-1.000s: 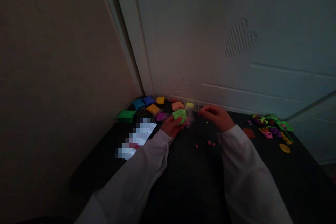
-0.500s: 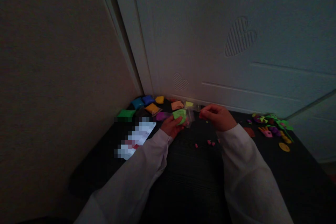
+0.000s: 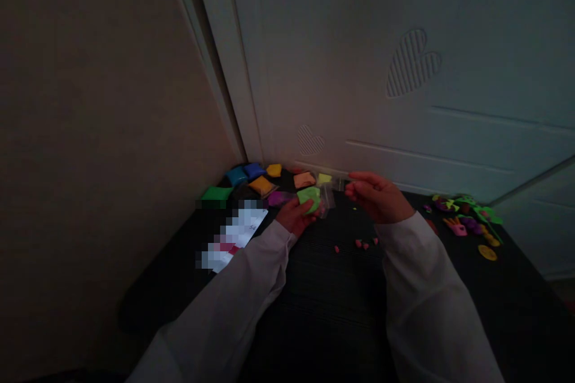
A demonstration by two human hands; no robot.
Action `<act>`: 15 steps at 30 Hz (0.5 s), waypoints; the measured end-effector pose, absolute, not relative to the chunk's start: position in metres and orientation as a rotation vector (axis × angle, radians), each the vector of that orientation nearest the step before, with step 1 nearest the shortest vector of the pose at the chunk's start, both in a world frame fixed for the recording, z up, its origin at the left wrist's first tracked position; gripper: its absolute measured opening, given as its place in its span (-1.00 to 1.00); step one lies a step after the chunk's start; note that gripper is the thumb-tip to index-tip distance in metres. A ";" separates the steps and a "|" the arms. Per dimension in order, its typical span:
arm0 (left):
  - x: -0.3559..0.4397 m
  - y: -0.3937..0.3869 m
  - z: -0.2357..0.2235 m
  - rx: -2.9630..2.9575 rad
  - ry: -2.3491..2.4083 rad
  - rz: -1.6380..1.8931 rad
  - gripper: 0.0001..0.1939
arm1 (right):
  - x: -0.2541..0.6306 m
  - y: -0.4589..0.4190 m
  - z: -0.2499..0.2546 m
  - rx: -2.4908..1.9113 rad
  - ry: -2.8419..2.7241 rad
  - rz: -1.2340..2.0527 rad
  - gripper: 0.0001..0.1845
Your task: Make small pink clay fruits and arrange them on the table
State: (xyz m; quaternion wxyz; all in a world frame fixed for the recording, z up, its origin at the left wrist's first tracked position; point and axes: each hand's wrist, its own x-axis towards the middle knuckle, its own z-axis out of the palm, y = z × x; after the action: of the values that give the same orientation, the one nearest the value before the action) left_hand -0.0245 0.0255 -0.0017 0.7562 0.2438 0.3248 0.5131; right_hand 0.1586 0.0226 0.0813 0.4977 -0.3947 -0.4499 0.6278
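My left hand (image 3: 294,215) is closed around a small clear bag of light green modelling clay (image 3: 309,198). The bag's transparent open end sticks out to the right of the fingers. My right hand (image 3: 375,196) is raised a little to the right of the bag, apart from it. Its thumb and fingers are bent together, with the index finger stretched out above them. Anything between those fingertips is too small and dark to make out. Several small pink pieces (image 3: 359,243) lie on the dark table below the right hand.
Bags of blue (image 3: 254,170), orange (image 3: 262,185) and green clay (image 3: 216,194) sit along the table's back left. A lit screen or sheet (image 3: 242,224), partly blurred, lies left. Colourful clay figures (image 3: 469,224) and a yellow disc (image 3: 487,252) stand right. A white door panel (image 3: 336,72) rises behind.
My right hand has shifted slightly right, and its index finger has straightened away from the thumb. The left hand keeps the green clay bag almost in place.
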 end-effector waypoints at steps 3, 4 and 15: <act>-0.025 0.025 -0.001 0.537 0.710 1.116 -0.78 | 0.160 0.021 0.083 -0.962 -1.099 1.528 -0.73; -0.025 0.025 -0.001 0.537 0.714 1.116 -0.77 | 0.160 0.021 0.083 -0.964 -1.106 1.525 -0.73; -0.024 0.025 -0.002 0.536 0.725 1.111 -0.78 | 0.163 0.021 0.083 -0.900 -1.233 1.473 -0.74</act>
State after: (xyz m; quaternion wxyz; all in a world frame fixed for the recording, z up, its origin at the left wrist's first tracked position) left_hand -0.0239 0.0252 -0.0018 0.7548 0.2459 0.3325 0.5092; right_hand 0.1634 0.0206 0.0835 0.4882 -0.3703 -0.5073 0.6060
